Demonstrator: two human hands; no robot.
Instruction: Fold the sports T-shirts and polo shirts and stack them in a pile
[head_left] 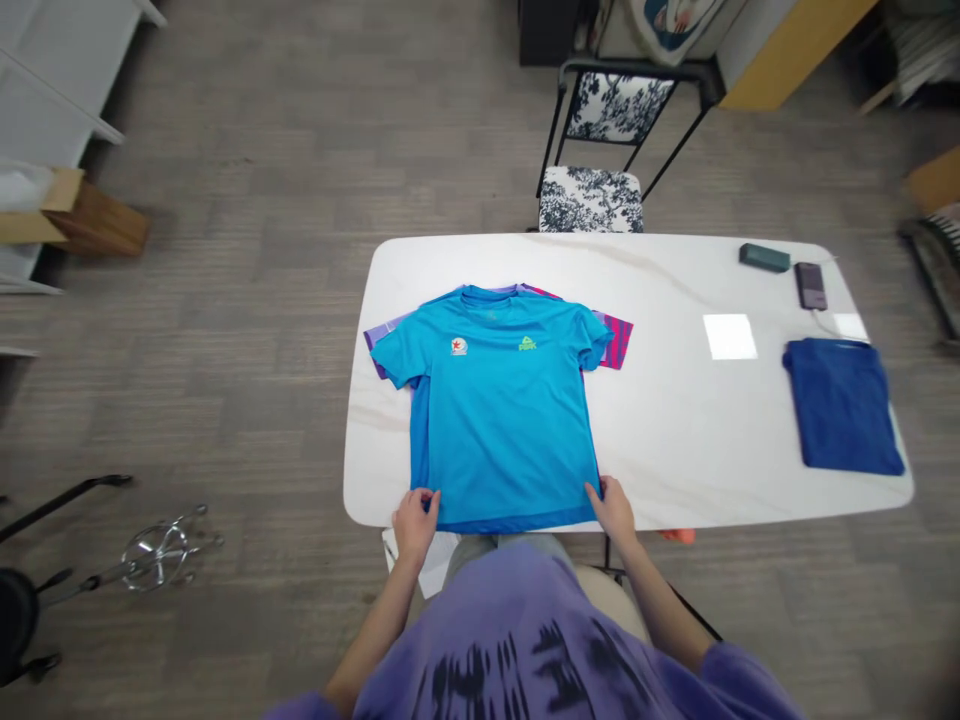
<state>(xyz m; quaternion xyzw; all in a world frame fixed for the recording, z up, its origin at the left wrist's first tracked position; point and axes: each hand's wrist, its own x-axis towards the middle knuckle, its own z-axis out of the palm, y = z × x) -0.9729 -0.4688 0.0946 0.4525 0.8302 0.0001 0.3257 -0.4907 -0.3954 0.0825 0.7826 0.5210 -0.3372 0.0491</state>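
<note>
Over at my far left, pale shelving stands against the grey floor, with an open cardboard box below it and a chrome base on the floor nearer the seated person. Then comes the white table with its rounded corners. Near its left end a purple sleeve pokes out from beneath the bright blue T-shirt, which lies spread front up, neckline at the far side and hem along the near edge. The left hand has thumb and fingers pinched on the shirt's lower left corner, with white paper below the tabletop close by. Across the chest I see a round red-and-white badge, then a small green logo. Beyond the far edge stands a chair with black-and-white patterned fabric. The right hand pinches the lower right corner of the hem, and higher up a pink striped sleeve shows from underneath. Towards the right end sit a dark green case, a phone just beside it, and a folded dark blue garment nearer the person
</note>
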